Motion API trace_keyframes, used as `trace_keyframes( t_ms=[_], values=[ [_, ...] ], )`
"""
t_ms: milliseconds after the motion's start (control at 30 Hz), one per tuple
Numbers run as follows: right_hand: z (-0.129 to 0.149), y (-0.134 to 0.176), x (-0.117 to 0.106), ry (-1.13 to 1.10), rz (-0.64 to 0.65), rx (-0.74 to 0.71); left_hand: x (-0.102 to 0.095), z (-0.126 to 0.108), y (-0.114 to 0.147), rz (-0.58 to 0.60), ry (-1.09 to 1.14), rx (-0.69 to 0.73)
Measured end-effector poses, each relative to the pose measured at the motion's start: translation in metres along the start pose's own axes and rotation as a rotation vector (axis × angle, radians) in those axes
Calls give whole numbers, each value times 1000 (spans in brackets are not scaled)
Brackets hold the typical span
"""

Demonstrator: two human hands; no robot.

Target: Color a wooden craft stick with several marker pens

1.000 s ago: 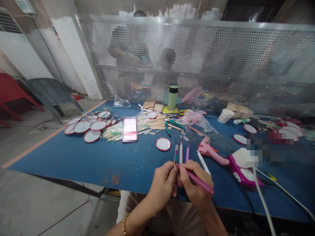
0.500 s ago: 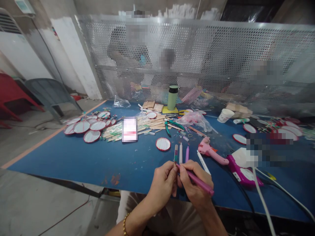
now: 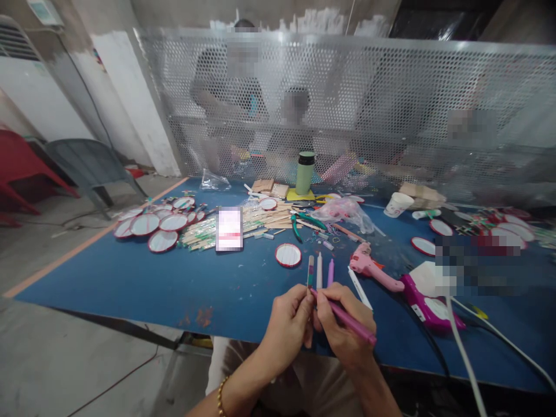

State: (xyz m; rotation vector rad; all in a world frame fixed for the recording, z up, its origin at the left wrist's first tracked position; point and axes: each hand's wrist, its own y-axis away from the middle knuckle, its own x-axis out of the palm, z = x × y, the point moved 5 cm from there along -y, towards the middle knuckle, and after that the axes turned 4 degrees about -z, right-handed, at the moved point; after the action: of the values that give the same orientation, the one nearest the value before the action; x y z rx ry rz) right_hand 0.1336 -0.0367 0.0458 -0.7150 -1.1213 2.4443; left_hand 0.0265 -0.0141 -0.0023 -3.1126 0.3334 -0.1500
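Observation:
Near the table's front edge, my left hand (image 3: 290, 317) is closed round a flat wooden stick (image 3: 310, 271) held upright, with coloured bands on its upper part. My right hand (image 3: 347, 324) grips a magenta marker pen (image 3: 354, 322), its tip end against the stick close to my left thumb. Just beyond my fingers lie a pale pen (image 3: 319, 269) and a purple pen (image 3: 330, 271). To the right of them is a white pen (image 3: 359, 288). A round white disc with a red rim (image 3: 288, 255) lies past my left hand.
A pink glue gun (image 3: 376, 269) and a magenta packet (image 3: 428, 307) with cables lie at right. Behind are a phone (image 3: 229, 229), wooden sticks (image 3: 273, 219), green-handled pliers (image 3: 296, 227), a green bottle (image 3: 305, 174) and a paper cup (image 3: 398, 204). Red-rimmed discs (image 3: 145, 223) are heaped at left.
Both hands, the stick and the marker stay almost where they were. Only a very slight shift of the view shows.

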Motion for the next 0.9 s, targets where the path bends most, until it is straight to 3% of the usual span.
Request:
trace_keyframes(
  t_ms=[900],
  values=[
    [1,0,-2,11,-36,-39,1,-3,2,-1,47,-1]
  ],
)
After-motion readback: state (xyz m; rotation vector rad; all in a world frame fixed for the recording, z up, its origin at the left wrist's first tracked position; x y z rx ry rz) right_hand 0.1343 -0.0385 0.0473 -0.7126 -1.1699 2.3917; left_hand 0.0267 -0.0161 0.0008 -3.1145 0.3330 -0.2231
